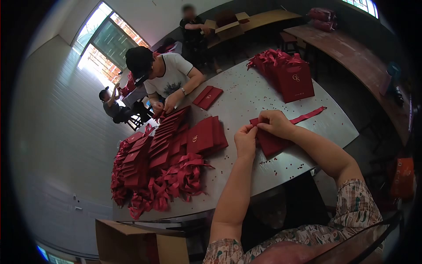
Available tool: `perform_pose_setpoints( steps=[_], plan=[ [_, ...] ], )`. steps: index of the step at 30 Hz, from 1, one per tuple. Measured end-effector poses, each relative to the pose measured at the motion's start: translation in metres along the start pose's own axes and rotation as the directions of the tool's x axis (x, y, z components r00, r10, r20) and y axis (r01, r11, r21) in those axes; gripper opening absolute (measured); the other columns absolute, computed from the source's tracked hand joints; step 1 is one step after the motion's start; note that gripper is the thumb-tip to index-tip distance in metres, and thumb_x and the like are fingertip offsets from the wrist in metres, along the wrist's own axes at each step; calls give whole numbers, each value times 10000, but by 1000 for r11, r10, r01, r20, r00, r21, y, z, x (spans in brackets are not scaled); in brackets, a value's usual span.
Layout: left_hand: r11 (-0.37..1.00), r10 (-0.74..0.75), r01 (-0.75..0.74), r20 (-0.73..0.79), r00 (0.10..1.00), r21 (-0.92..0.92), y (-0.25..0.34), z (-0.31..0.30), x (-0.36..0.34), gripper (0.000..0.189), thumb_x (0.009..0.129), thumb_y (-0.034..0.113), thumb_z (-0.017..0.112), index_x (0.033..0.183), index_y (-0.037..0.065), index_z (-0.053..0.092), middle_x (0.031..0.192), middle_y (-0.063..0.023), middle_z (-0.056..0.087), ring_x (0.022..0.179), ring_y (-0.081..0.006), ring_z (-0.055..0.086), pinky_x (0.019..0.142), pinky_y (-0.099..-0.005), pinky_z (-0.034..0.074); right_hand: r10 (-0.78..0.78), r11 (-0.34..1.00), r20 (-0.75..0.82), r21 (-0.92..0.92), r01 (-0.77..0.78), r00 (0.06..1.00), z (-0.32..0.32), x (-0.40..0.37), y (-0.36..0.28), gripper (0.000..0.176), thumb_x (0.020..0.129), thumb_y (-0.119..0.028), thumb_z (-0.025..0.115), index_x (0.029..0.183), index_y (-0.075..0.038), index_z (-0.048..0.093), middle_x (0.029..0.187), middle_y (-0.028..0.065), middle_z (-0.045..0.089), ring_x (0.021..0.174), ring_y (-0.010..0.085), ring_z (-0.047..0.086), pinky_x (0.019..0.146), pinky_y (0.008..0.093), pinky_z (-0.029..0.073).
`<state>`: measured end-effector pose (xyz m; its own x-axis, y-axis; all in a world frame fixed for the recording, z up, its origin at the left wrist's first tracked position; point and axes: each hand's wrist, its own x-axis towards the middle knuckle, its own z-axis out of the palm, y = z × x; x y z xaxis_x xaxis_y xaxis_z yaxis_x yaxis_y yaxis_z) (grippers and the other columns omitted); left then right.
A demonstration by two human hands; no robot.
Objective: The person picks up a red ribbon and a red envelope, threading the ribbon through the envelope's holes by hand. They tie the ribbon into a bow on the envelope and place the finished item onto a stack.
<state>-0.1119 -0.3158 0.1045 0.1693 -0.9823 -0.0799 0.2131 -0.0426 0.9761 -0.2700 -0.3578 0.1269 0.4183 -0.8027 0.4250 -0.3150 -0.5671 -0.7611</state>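
A flat red gift bag point(273, 144) lies on the metal table in front of me. At its top edge, my left hand point(246, 138) pinches with thumb and forefinger. My right hand point(274, 123) is closed over the same edge, its fingertips meeting those of the left. What exactly lies between the fingertips is too small to make out. A red ribbon point(310, 115) stretches from beside the bag to the upper right across the table.
Red bags with ribbons point(149, 160) lie in a large pile at left. Finished-looking bags point(290, 81) stand at the far right. A co-worker point(169, 75) handles bags opposite. Small red dots dot the table point(239, 94). An open cardboard box point(140, 244) sits below left.
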Motion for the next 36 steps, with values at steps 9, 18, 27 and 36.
perform_pose_setpoints(
  steps=[9, 18, 27, 36],
  plan=[
    [987, 84, -89, 43, 996, 134, 3, 13, 0, 126, 887, 90, 609, 970, -2, 635, 874, -88, 678, 741, -154, 655, 628, -258, 543, -25, 993, 1, -112, 25, 1000, -2, 2, 10, 186, 801, -180, 696, 851, -12, 633, 815, 171, 660, 786, 295, 656, 701, 364, 498],
    [926, -198, 245, 182, 963, -289, -8, -11, 11, 254, 918, 43, 506, 1156, 18, 591, 991, -78, 670, 818, -179, 657, 704, -283, 539, -35, 999, -18, -1, 35, 999, 2, 2, 12, 125, 797, -102, 684, 854, -3, 634, 803, 162, 655, 718, 250, 644, 655, 339, 498],
    [993, -108, 115, 176, 978, -29, -1, -4, 2, 288, 866, 22, 594, 1153, 9, 621, 1000, -53, 678, 774, -127, 645, 615, -234, 516, 10, 1000, 41, 22, -11, 999, -2, 2, 11, 92, 790, -73, 672, 848, -9, 641, 754, 121, 654, 703, 207, 629, 653, 318, 496],
    [941, 34, -99, 201, 979, 323, 1, -4, 3, 141, 869, 56, 586, 982, -1, 647, 816, -26, 662, 663, -80, 601, 554, -209, 468, -107, 994, 125, -21, 110, 986, -7, 7, 16, 127, 780, -96, 691, 880, -24, 660, 806, 127, 664, 724, 257, 634, 685, 330, 500]
  ],
)
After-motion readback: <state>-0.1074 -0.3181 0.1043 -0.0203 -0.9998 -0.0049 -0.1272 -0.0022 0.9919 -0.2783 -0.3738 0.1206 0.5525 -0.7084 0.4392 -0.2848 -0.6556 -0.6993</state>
